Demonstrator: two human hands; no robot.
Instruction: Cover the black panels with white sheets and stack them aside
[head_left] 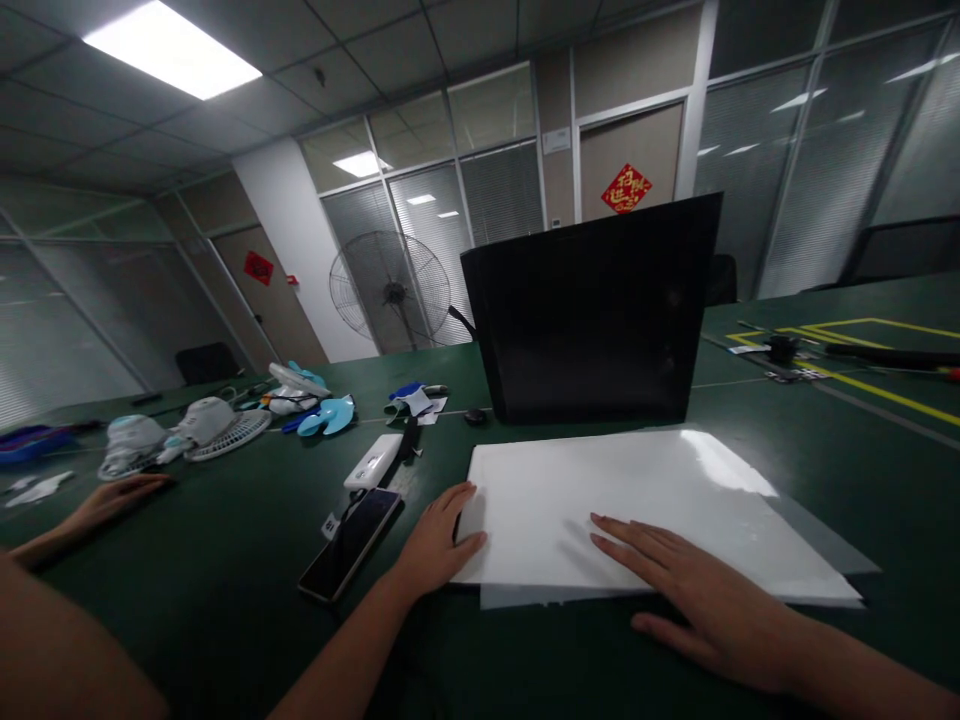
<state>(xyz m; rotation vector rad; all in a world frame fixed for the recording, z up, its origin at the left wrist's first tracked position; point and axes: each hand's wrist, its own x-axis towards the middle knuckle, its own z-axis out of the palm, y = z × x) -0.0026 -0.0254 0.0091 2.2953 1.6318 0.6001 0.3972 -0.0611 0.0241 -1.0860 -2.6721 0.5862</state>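
Observation:
A flat white panel with a glossy surface lies on the green table, and thin translucent sheet edges stick out past its front and right sides. At the panel's left edge rests my left hand, thumb and fingers apart, touching the border. My right hand reaches over the front part of the panel with its fingers stretched out flat; whether the fingertips press on it I cannot tell. Behind the panel stands a large black rectangular panel, leaning slightly back.
Left of my left hand lie a phone and a white device with a black strap. Farther left are fan parts with blue blades and white housings. Another person's hand rests on the green table. Yellow tape marks the right.

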